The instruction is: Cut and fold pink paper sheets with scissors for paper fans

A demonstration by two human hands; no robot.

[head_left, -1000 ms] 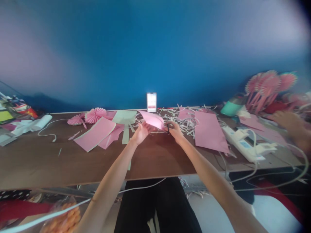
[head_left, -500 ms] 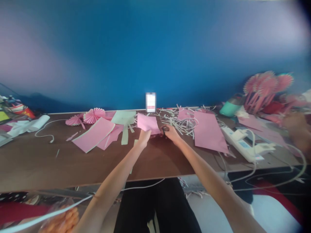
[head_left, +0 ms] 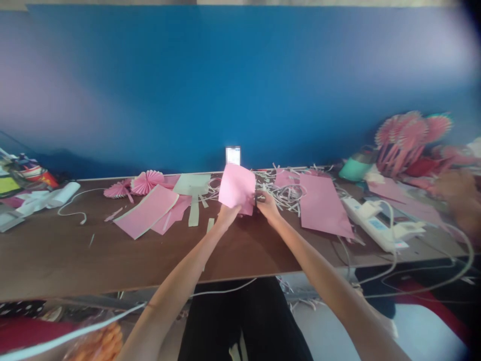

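- Grip, left: my left hand (head_left: 227, 216) is closed in a pinch on the lower edge of a pink paper square (head_left: 236, 189), fingers together, and has hold of nothing else.
- Grip, right: my right hand (head_left: 268, 205) is curled at the sheet's right edge around what appear to be dark-handled scissors (head_left: 256, 198). My fingers hide most of them, so I cannot confirm the blades or whether they are on the paper.
- Item position: the square is held upright, clear of the brown wooden tabletop (head_left: 93, 255), in front of a white-shredded heap of paper strips (head_left: 281, 193).
- Done: two pleated pink paper fans (head_left: 147, 182) lie at the table's back edge. A pale green card (head_left: 191, 184) has been cut into tabs.
- Left: flat pink sheets (head_left: 323, 205) lie uncut on my right, with another pink sheet (head_left: 146, 210) on my left.
- Surroundings: a white power strip (head_left: 370, 223) sits to the right. Beyond it stands a cluster of tasselled pink fans (head_left: 408, 135). A blurred hand (head_left: 456, 200), not mine, is at the far right.
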